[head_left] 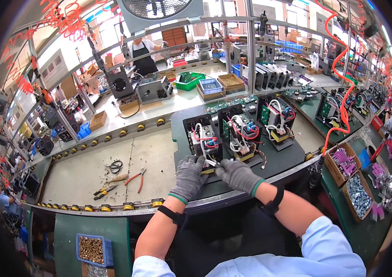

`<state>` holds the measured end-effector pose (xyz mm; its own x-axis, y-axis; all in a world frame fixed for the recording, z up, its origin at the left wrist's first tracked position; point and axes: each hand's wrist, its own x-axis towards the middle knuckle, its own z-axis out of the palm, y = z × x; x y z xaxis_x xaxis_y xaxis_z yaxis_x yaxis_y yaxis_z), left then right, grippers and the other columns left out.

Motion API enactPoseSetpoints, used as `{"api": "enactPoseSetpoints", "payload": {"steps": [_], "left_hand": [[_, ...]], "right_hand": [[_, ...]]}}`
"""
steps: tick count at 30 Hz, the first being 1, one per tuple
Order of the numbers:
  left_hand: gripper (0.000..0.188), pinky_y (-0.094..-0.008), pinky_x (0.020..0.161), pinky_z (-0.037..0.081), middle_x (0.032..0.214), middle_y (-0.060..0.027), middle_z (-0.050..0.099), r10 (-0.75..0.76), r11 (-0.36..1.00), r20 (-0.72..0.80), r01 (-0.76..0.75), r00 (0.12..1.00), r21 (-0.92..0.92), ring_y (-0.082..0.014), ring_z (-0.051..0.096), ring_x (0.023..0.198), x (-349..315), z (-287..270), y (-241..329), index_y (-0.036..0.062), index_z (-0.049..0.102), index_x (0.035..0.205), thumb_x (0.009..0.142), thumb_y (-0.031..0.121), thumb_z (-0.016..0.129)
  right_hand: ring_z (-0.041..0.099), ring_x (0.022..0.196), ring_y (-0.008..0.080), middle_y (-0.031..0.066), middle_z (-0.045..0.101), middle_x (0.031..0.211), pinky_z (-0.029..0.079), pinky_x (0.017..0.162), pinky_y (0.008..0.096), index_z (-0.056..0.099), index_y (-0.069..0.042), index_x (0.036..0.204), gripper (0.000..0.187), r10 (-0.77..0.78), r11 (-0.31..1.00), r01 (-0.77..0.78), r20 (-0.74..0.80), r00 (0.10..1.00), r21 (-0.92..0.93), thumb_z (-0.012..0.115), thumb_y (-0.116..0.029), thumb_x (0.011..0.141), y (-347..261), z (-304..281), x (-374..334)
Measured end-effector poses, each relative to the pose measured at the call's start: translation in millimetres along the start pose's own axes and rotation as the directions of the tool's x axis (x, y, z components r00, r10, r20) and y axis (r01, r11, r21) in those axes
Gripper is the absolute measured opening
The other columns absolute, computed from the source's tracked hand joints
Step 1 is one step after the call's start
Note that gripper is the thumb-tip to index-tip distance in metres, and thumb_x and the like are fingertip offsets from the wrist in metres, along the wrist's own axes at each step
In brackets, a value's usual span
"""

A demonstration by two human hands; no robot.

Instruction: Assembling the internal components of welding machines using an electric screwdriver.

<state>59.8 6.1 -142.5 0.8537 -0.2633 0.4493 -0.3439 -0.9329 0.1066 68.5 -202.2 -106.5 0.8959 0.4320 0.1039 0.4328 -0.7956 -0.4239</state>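
At the near edge of a dark green board, my two hands in grey knitted gloves meet in front of a black power unit with white and red wires. My left hand has its fingers closed at the unit's front left corner, around the end of a white cable. From the right, my right hand pinches the same cable; its fingertips are partly hidden. A yellow-wrapped transformer shows just under the cable. Close to my right hand stands a second wired unit, with a third unit farther right.
Red-handled pliers, yellow-black pliers and scissors lie on the left of the bench. A hanging electric screwdriver with an orange coiled hose is at right. Parts boxes stand beyond it. A co-worker stands across the line.
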Motion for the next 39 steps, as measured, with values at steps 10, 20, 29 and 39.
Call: {"api": "enactPoseSetpoints", "payload": {"steps": [10, 20, 29, 39], "left_hand": [[0.062, -0.0478, 0.087, 0.052, 0.107, -0.0186, 0.069, -0.148, 0.977, -0.003, 0.147, 0.989, 0.156, -0.0368, 0.066, 0.104, 2.4, 4.2, 32.2, 0.0059, 0.066, 0.119, 0.069, 0.035, 0.089], [0.06, -0.0489, 0.095, 0.054, 0.112, -0.0192, 0.07, -0.022, 0.997, -0.034, 0.019, 0.999, -0.077, -0.039, 0.066, 0.109, -4.5, -10.5, 5.6, 0.0104, 0.071, 0.121, 0.068, 0.033, 0.089], [0.018, -0.0393, 0.066, 0.056, 0.09, -0.0111, 0.067, -0.133, 0.907, -0.126, 0.07, 0.983, -0.415, -0.0245, 0.066, 0.076, -10.9, 49.0, -27.6, 0.006, 0.067, 0.108, 0.093, 0.016, 0.068], [0.021, -0.0451, 0.073, 0.056, 0.095, -0.0138, 0.066, 0.012, 0.934, 0.0, -0.011, 1.0, -0.357, -0.0311, 0.066, 0.085, -9.1, 10.4, -18.8, 0.0047, 0.065, 0.109, 0.098, 0.022, 0.067]], "right_hand": [[0.076, 0.096, 0.0397, 0.0199, 0.076, 0.107, 0.061, 0.083, 0.0517, 0.062, -0.003, 0.124, 0.026, 0.24, 0.957, -0.245, -0.047, 0.97, -0.155, 0.053, -0.013, 0.102, -22.3, 56.7, -5.2], [0.073, 0.102, 0.0405, 0.0201, 0.075, 0.106, 0.056, 0.091, 0.0494, 0.065, -0.011, 0.124, 0.048, 0.263, 0.872, -0.288, 0.118, 0.958, 0.396, 0.065, -0.049, 0.095, -12.1, 66.7, 7.3], [0.04, 0.047, 0.014, -0.0071, 0.043, 0.062, 0.033, 0.043, 0.0326, 0.052, -0.022, 0.083, 0.034, -0.338, -0.625, -0.486, 0.349, 0.874, 0.611, 0.058, -0.048, 0.103, -25.8, 72.1, 19.7], [0.049, 0.063, 0.0092, -0.0059, 0.049, 0.075, 0.041, 0.054, 0.0283, 0.061, -0.015, 0.111, 0.029, -0.194, -0.263, -0.461, 0.421, 0.886, 0.848, 0.053, -0.044, 0.11, -11.7, 41.7, -8.6]]}}
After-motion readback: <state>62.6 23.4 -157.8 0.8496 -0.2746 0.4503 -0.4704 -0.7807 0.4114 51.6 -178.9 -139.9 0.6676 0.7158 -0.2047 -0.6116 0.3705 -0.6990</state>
